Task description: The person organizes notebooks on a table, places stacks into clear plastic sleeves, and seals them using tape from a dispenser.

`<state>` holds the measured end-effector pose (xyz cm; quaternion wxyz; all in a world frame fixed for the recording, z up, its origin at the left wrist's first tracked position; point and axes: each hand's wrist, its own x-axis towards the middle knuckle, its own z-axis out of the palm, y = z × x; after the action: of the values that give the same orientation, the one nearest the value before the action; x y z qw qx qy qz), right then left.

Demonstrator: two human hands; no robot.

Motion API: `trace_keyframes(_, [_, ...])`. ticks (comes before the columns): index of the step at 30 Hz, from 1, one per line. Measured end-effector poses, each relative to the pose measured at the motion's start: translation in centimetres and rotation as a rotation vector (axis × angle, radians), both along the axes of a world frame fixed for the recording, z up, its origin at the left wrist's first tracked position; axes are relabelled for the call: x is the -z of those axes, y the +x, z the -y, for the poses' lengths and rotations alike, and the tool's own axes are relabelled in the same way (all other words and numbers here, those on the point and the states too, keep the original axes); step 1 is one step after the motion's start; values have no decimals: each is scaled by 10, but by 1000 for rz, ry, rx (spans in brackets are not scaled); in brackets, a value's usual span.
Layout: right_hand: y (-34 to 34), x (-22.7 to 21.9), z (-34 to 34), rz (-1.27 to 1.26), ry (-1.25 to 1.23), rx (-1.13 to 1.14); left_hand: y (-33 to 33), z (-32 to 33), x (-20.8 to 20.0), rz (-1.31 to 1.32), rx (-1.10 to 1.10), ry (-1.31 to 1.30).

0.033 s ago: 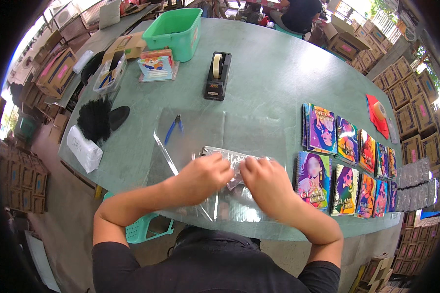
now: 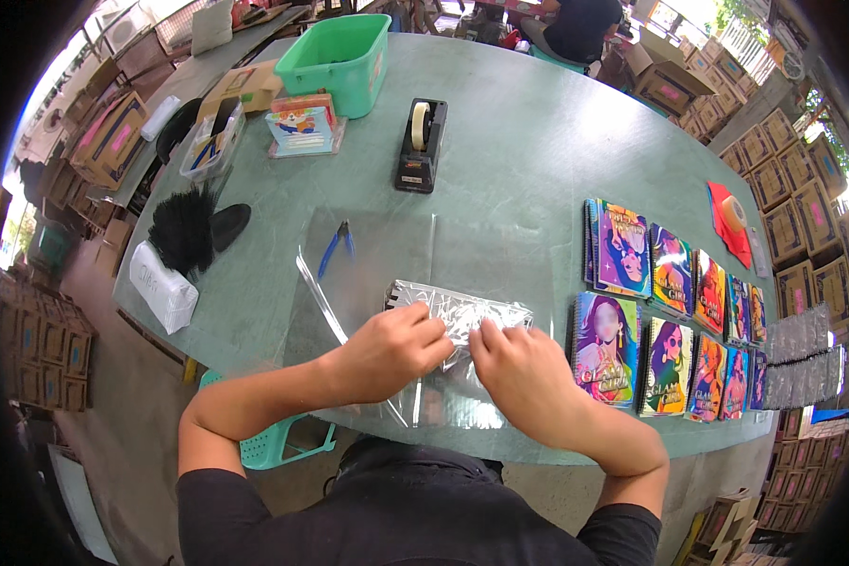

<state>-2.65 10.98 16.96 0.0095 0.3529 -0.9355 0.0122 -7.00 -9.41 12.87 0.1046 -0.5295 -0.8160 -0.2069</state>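
A flat rectangular packet in shiny, crinkled clear plastic [image 2: 476,313] lies on the table in front of me, with a dark toothed strip at its left end. My left hand [image 2: 407,341] has its fingers curled closed on the near left part of the packet. On its near right part, the bent fingers of my right hand [image 2: 514,351] pinch the plastic. What lies under my fingertips is hidden. Beneath is a large clear plastic sheet [image 2: 349,283]. Blue-handled cutters [image 2: 335,250] rest on that sheet, beyond my left hand.
Stacked colourful spiral notebooks [image 2: 621,253] stand in two rows on the right, beside clear plastic pieces [image 2: 802,373]. Farther off are a black tape dispenser [image 2: 422,146], a green tub [image 2: 335,71] and a clear box [image 2: 209,141]. A white bundle [image 2: 160,291] sits at the left edge.
Both hands have shifted slightly toward me, the right one also a little to the right. More of the packet's shiny top now shows between and beyond them.
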Motion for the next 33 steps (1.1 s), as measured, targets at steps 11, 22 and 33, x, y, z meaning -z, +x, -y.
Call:
trace_keyframes(11, [-29,49,-10,199,-357,-170,7,2,44,-266,97,231])
trace_keyframes(22, [-41,33,-10,273,-193,-230,-269,21,125,434,-901,684])
trace_keyframes(33, [-42,36,-11,316,-231,-167,-327,-6,143,1024,-785,782])
